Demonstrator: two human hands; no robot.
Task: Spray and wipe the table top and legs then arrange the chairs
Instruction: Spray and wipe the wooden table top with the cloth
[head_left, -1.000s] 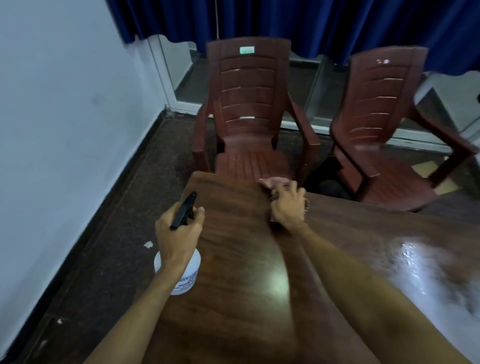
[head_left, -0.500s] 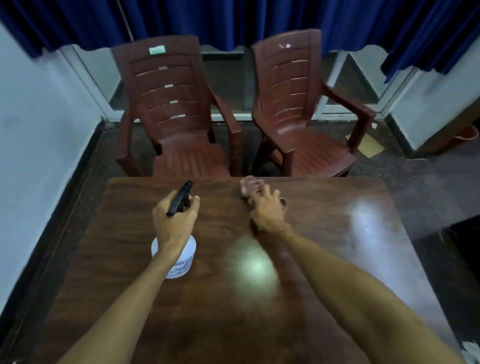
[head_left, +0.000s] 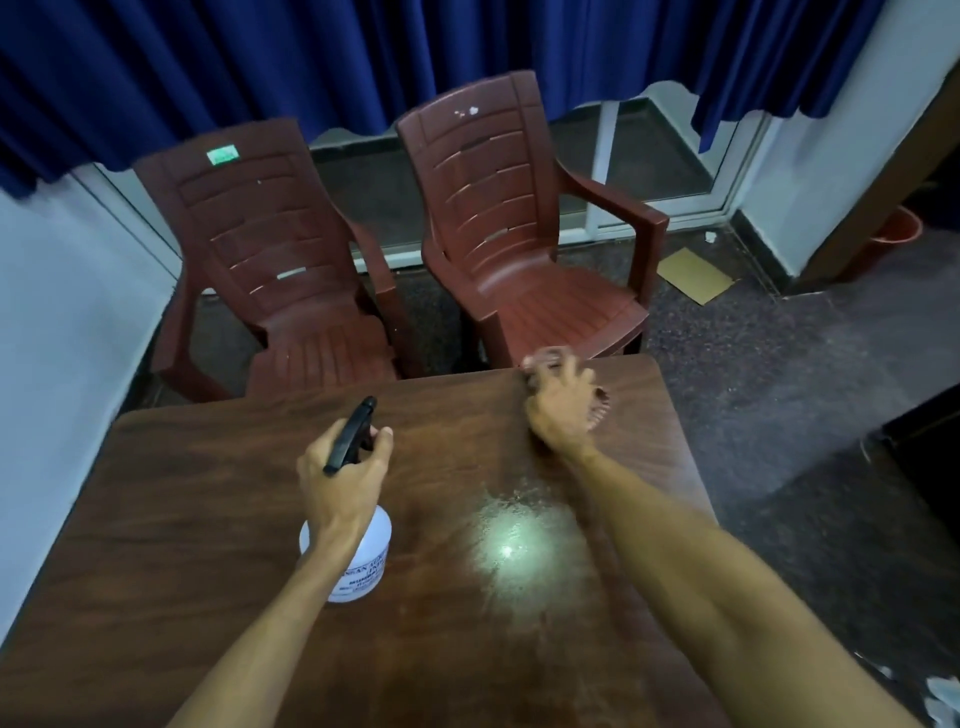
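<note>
Two bare forearms reach out over a dark wood-grain table, its laminate top smooth and glossy with rounded far corners. Near the table's middle, the left hand is curled around the neck of a spray bottle, wrist bent down and a finger lying beside the black trigger head, which points toward the table's far edge; the bottle's round, translucent white body with printed lettering stands upright on the tabletop. Just beside it, toward the table's centre-right, a wet patch of fine droplets glares under an overhead light. Further along, at the table's far edge near its right corner, the right hand presses down on a bunched reddish cloth, fingers splayed and bent over the fabric, arm nearly straight; motion blur softens both hand and cloth. Beyond the table's far edge stand two maroon moulded-plastic armchairs with slatted backs and ribbed seats: a chair with a green sticker behind the table's left half, and a second chair behind its right half, angled away. A flat piece of cardboard lies on the speckled stone floor past the table's right corner, an orange bucket farther off, and deep blue pleated curtains hang behind the chairs.
</note>
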